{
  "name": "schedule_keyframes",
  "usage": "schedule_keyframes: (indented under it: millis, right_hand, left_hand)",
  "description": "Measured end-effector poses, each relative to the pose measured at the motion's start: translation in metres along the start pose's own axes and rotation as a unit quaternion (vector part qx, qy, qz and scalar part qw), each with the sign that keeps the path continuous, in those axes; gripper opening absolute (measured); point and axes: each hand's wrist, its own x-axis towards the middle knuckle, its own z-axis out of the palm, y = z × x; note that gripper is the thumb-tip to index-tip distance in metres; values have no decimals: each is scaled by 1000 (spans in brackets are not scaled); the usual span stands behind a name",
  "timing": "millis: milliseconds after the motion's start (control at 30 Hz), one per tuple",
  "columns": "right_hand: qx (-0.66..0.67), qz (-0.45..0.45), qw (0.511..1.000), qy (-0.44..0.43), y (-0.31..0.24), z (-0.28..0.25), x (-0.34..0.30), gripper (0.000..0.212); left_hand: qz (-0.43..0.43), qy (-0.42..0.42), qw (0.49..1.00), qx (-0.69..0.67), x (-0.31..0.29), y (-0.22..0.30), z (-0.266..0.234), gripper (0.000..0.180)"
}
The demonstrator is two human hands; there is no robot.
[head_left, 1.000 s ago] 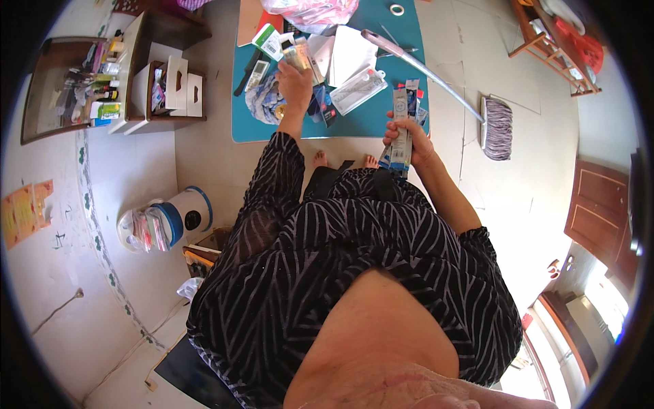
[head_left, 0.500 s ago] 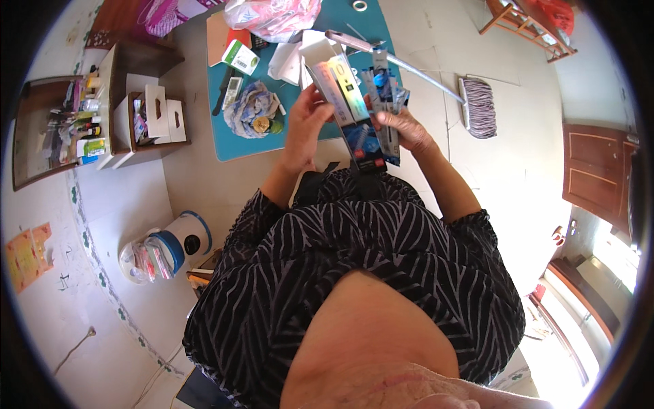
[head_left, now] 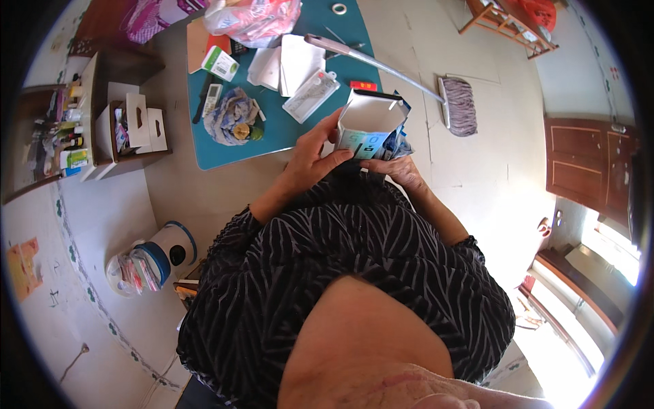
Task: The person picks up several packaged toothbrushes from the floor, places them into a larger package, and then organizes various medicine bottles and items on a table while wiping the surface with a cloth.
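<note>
My left hand (head_left: 313, 151) grips a small carton (head_left: 360, 142), fingers along its left side and thumb at its near edge. The carton is tilted with its open end toward me, showing a pale inside; no contents can be made out there. My right hand (head_left: 403, 172) holds blue-and-black slim packets (head_left: 398, 146) against the carton's right side, with its thumb at the carton's near edge. How many packets there are is hidden. Both hands are in front of my body, by the near edge of the teal table (head_left: 276, 129).
On the table lie a clear plastic case (head_left: 311, 95), white paper (head_left: 300, 61), a crumpled cloth (head_left: 228, 112), a remote control (head_left: 212, 97), a pink plastic bag (head_left: 253, 19) and a small red pack (head_left: 364, 86). A mop (head_left: 460, 107) leans with its handle over the table.
The carton has turned from showing its long face to showing its open end. The packets have swung down beside it, and the hands have drawn closer together. The view has shifted slightly.
</note>
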Motion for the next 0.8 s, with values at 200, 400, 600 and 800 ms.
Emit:
schedule_keyframes:
  millis: [200,400,600,800]
  right_hand:
    - [-58,-2,998,21,11,-7,0,56]
    - [46,-11,998,48,2,-1,9,55]
    - [325,-109,938,51,-20,-40,41,36]
    - [387,-243,888,45,-84,-54,53,25]
  left_hand:
    - [-4,-44,999,-15,4,22,4,61]
    - [37,38,995,82,21,6,10,52]
    - [-63,91,991,-73,31,7,-17,45]
    - [-124,-11,991,42,20,-18,-20,48]
